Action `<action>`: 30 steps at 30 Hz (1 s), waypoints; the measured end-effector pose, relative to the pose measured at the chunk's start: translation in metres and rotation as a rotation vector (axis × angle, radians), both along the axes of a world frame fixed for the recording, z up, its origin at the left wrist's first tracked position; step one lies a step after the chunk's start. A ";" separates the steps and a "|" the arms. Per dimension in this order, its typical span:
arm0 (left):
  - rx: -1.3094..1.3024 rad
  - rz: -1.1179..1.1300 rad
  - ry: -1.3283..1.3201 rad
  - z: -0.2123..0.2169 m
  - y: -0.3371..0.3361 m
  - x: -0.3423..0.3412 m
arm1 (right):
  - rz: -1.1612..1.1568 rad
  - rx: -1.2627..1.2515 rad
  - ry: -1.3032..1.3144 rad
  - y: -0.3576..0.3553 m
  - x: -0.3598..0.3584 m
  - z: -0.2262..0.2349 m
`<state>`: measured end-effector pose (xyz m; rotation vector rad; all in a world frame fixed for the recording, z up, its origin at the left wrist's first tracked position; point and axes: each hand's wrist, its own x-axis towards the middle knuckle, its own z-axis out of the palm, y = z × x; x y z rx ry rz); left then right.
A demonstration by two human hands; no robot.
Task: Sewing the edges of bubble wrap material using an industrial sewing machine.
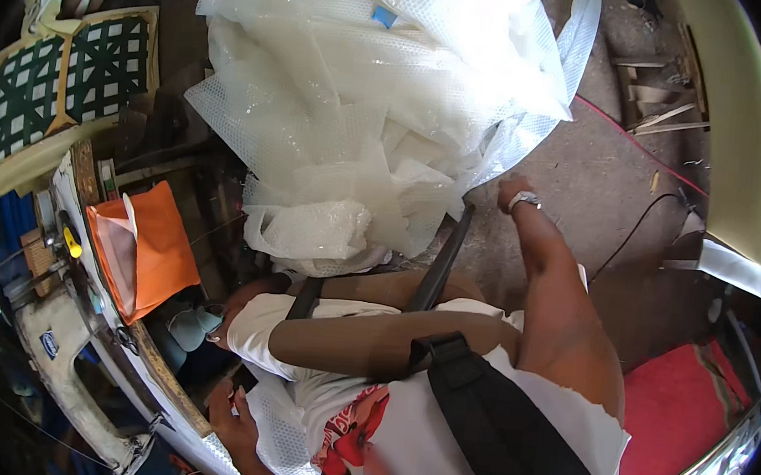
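A large crumpled heap of translucent bubble wrap [348, 97] lies on the floor in front of me, with a small blue patch on top. My right arm reaches forward, and my right hand [511, 191], with a silvery band at the wrist, is beside the heap's near right edge; its fingers are hidden. Low on the left, my left hand [233, 414] is beside a wooden-edged bench [170, 382], fingers apart and holding nothing visible. Close to it is another piece of bubble wrap [284, 434]. Long brown shapes [352, 337] and a dark strip [443, 257] cross before my body.
An orange pouch [155, 252] rests on the bench, near a yellow-handled tool [73, 245]. Left of it stands a frame with dark green webbing [23, 93]. A pale padded panel [738, 135], wood scraps [658, 113], a red cable [620, 128] and red cushion [671, 412] lie right.
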<state>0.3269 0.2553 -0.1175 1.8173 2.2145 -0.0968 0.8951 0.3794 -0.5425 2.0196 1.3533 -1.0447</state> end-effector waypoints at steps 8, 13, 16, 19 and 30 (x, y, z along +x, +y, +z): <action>-0.085 -0.044 0.109 0.015 0.009 0.041 | 0.095 0.042 0.000 -0.034 -0.029 -0.195; -0.034 0.015 0.136 0.017 0.000 0.042 | 0.170 -0.119 0.021 0.023 -0.053 -0.137; -0.044 0.065 0.072 0.003 -0.003 0.029 | 0.290 -0.313 0.141 0.021 -0.039 -0.139; 0.029 0.125 0.012 -0.012 -0.015 0.015 | 0.118 -0.280 0.293 -0.001 -0.036 -0.157; 0.342 0.065 -0.423 0.044 -0.002 0.063 | -0.160 0.816 0.072 0.115 -0.012 0.220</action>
